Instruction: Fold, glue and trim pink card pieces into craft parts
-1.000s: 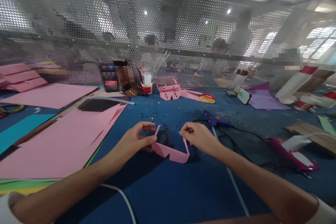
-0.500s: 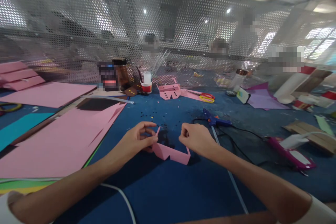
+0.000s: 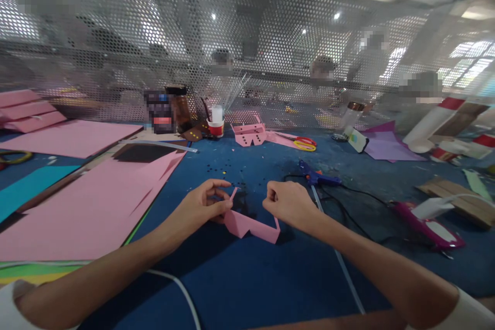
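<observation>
Pink paper glasses (image 3: 253, 227), cut with a notch at the nose and folded arms, are held low over the blue table. My left hand (image 3: 207, 203) pinches their left arm between thumb and fingers, near the front corner. Around the right arm, my right hand (image 3: 288, 203) is closed, its fingertips curled inward and the arm's end hidden in them. Farther back stands another pair of pink paper glasses (image 3: 250, 137) dotted with dark spots. Small dark bits and a few yellow ones lie scattered between the two pairs.
A blue glue gun (image 3: 319, 175) with a cable lies right of my right hand, near a magenta power strip (image 3: 429, 227). Red-and-yellow scissors (image 3: 303, 143) and a paper cup (image 3: 216, 126) are at the back. Pink sheets (image 3: 88, 211) cover the left. A perforated metal screen (image 3: 266, 56) stands behind.
My right hand has curled tighter around the right arm of the glasses, its fingers turning inward. The front of the glasses has tilted slightly. My left hand keeps its hold.
</observation>
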{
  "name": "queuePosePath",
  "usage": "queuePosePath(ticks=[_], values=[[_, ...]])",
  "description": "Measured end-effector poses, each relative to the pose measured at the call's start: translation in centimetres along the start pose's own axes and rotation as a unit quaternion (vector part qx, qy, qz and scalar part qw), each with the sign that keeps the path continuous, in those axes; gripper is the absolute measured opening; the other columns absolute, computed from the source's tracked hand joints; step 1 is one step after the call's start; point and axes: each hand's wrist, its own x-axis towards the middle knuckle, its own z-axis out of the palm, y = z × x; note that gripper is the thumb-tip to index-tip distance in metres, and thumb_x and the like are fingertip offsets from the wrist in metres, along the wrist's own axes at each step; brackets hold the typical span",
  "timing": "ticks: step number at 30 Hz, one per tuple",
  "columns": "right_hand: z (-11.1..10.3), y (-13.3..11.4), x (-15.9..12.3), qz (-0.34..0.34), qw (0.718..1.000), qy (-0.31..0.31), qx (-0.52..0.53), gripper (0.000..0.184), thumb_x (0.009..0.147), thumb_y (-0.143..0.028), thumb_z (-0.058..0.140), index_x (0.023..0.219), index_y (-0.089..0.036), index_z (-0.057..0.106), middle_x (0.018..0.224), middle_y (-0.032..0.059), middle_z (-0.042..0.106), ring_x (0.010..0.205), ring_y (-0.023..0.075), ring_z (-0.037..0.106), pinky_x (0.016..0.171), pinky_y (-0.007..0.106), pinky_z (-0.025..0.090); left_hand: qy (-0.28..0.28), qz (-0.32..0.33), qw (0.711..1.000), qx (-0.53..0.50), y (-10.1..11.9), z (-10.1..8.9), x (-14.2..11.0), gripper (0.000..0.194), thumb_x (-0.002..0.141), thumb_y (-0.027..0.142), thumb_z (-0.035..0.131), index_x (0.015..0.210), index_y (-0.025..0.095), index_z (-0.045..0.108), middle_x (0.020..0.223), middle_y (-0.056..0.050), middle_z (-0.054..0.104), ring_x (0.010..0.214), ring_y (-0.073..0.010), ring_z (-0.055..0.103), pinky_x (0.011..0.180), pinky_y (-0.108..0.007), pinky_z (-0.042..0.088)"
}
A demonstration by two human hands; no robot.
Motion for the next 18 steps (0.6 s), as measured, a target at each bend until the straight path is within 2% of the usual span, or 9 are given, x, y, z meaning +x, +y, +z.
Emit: queuePosePath(ticks=[7,14,18], values=[[0.3,0.1,0.5,0.002,1.000,-0.006,-0.010,0.010,0.075,-0.024,0.059,0.066,-0.021,0.057,0.063,0.0004,0.063,0.062,0.0165,0.055,0.056,0.028,0.022,-0.006,-0.003,1.000,0.004,-0.7,-0.1,0.4,0.057,0.070,0.048,0.079,0.117,0.021,0.060,0.092,-0.001,0.063,0.074,-0.0183,0.065,0.064,-0.035,0.061],[0.3,0.1,0.6,0.008,1.000,-0.021,0.013,0.009,0.078,-0.025,0.058,0.069,-0.021,0.058,0.067,0.0009,0.066,0.065,0.0164,0.057,0.057,0.027,0.024,-0.005,-0.010,1.000,-0.001,0.2,0.0,-0.1,0.051,0.075,0.045,0.076,0.116,0.020,0.060,0.094,-0.001,0.064,0.073,-0.0167,0.065,0.065,-0.032,0.060],[0.3,0.3,0.6,0.007,0.999,-0.037,0.038,0.009,0.079,-0.024,0.059,0.070,-0.022,0.059,0.070,-0.0009,0.069,0.066,0.0152,0.058,0.058,0.025,0.028,-0.012,-0.015,1.000,-0.010,0.5,-0.3,-0.3,0.047,0.082,0.047,0.069,0.119,0.019,0.059,0.097,-0.005,0.068,0.075,-0.0183,0.067,0.066,-0.033,0.059]])
